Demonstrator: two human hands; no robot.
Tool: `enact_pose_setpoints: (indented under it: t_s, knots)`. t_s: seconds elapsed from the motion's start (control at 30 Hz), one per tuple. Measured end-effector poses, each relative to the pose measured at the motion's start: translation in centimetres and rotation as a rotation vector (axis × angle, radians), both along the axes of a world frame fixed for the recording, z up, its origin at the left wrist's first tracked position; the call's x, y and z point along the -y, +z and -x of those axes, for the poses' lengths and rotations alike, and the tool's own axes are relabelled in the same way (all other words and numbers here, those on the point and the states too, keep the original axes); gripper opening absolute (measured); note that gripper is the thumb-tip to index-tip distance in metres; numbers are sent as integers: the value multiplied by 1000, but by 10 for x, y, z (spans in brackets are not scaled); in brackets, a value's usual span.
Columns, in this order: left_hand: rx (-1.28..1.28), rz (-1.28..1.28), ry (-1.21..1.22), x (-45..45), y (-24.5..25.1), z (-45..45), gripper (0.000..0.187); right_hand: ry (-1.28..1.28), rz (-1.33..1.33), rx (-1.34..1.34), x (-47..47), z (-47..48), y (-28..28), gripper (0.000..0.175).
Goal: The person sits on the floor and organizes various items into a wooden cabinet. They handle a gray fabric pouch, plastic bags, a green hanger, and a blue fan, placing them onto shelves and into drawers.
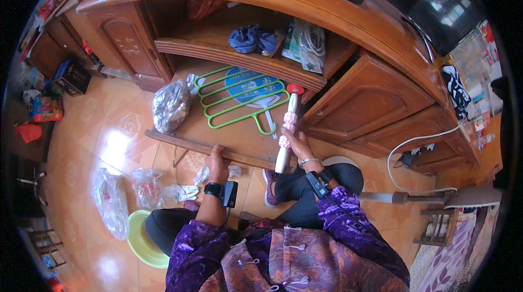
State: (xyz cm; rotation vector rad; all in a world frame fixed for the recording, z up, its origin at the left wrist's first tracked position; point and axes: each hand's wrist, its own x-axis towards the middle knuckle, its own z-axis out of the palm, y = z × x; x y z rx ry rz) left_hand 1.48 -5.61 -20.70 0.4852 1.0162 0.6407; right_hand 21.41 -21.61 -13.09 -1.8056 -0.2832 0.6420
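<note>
My right hand (300, 147) grips a massage roller (282, 157) with white handles and pink knobbed rollers, held upright over the right end of an open wooden drawer (237, 138). My left hand (217, 164) is closed over the drawer's front board (184, 144). Inside the drawer lies a green multi-bar plastic hanger (229, 119), on top of a blue hand fan (245, 83) with a white handle. A knotted clear plastic bag (170, 106) with mixed contents sits at the drawer's left. Near the roller's far end is a red round object (295, 88).
Above the drawer, a cabinet shelf (196, 28) holds a bundled blue cloth (251, 39) and a bagged coiled cable (314, 42). Plastic bags (109, 202), white gloves (184, 192) and a yellow-green basin (137, 239) are on the tiled floor. A white cable (392, 155) hangs at right.
</note>
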Motion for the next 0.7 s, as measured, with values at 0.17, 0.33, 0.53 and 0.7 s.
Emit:
enact_pose_setpoints:
  t_s: [0.17, 0.33, 0.53, 0.7]
  knots:
    - [48, 93, 37, -7, -8, 4, 26, 84, -430, -567, -16, -16, -15, 31]
    - [60, 155, 83, -10, -16, 7, 18, 28, -319, -571, -29, -23, -22, 32]
    - [22, 74, 139, -9, -20, -5, 23, -85, -264, -456, -34, -26, -31, 26]
    - [75, 139, 128, -14, -27, -1, 18, -127, -229, -291, -44, -33, -37, 24]
